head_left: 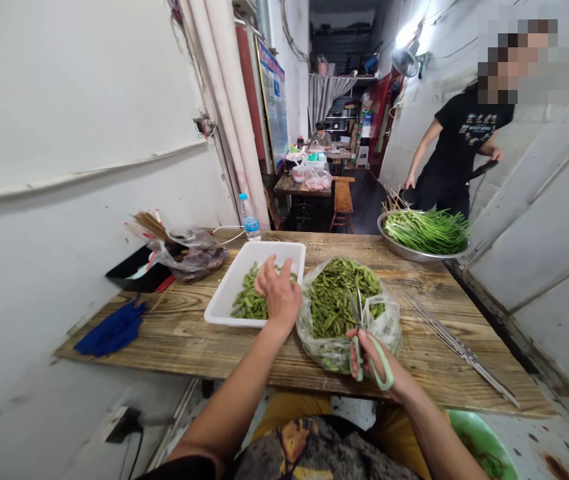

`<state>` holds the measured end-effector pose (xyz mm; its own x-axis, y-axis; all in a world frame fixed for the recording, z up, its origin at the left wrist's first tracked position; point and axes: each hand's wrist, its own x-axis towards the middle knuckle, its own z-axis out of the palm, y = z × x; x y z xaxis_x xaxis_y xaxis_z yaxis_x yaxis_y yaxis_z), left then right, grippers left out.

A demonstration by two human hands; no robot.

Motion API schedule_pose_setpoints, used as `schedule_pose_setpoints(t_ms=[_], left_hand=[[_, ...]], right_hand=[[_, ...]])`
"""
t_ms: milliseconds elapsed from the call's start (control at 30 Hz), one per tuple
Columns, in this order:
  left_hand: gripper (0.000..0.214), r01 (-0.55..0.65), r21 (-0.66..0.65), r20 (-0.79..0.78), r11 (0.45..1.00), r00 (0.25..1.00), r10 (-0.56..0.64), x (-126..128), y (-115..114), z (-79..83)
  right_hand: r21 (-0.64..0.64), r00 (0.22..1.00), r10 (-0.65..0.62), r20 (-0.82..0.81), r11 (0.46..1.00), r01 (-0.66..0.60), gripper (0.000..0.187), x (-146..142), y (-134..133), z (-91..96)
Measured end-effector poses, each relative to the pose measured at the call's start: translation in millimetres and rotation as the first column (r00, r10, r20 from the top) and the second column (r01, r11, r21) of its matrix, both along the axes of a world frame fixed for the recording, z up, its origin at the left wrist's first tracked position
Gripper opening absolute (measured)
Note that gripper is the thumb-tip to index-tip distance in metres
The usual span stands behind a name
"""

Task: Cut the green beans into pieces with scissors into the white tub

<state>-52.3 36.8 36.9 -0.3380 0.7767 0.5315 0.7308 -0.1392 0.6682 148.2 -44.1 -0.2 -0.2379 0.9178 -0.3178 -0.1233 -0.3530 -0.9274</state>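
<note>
My left hand (279, 293) lay palm down in the white tray (244, 263), fingers curled over the green pods (247, 303) there; whether they had closed on one could not be told. My right hand (382, 370) had its fingers closed through the green loops of the scissors (359, 320), whose blades were nearly shut and pointed away from me over the open plastic bag (389, 327) of more pods. The bag sat just right of the tray on the wooden surface (189, 340), with thin skewers (454, 343) lying near it.
</note>
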Motion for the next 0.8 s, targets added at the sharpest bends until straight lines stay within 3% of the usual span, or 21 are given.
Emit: schedule_pose_setpoints(t_ms=[67,133,200,333,500,633,800], left_hand=[[0.023,0.159,-0.146,-0.143,0.976,0.973,-0.18,11,-5,-5.8],[0.006,0.384,-0.333,-0.108,0.861,0.892,-0.439,28,-10,-20.7],[0.022,0.483,-0.36,-0.005,0.798,0.855,-0.519,43,-13,-38.0],[0.036,0.525,-0.275,0.212,0.806,0.85,-0.482,50,-10,-54.0],[0.014,0.556,-0.417,0.253,0.719,0.831,-0.496,37,-2,-40.4],[0.015,0.648,-0.412,0.459,0.641,0.755,-0.469,33,-5,-29.9],[0.012,0.696,-0.278,0.723,0.662,0.606,-0.332,36,-10,-30.1]], right_hand=[[-0.01,1.0,-0.002,-0.029,1.0,0.002,0.053,2,1,-0.4],[-0.016,0.999,-0.003,-0.053,1.0,0.002,0.051,3,2,-0.2],[-0.018,0.999,0.005,-0.043,1.0,-0.006,0.049,4,1,1.1],[-0.02,0.999,0.012,0.043,1.0,-0.011,0.053,5,-3,6.6],[0.002,0.99,0.044,0.131,0.999,-0.045,0.052,4,-7,8.7],[0.035,0.972,0.066,0.227,0.997,-0.075,0.05,2,-6,5.3],[0.06,0.956,0.117,0.268,0.989,-0.137,0.045,2,-5,4.3]])
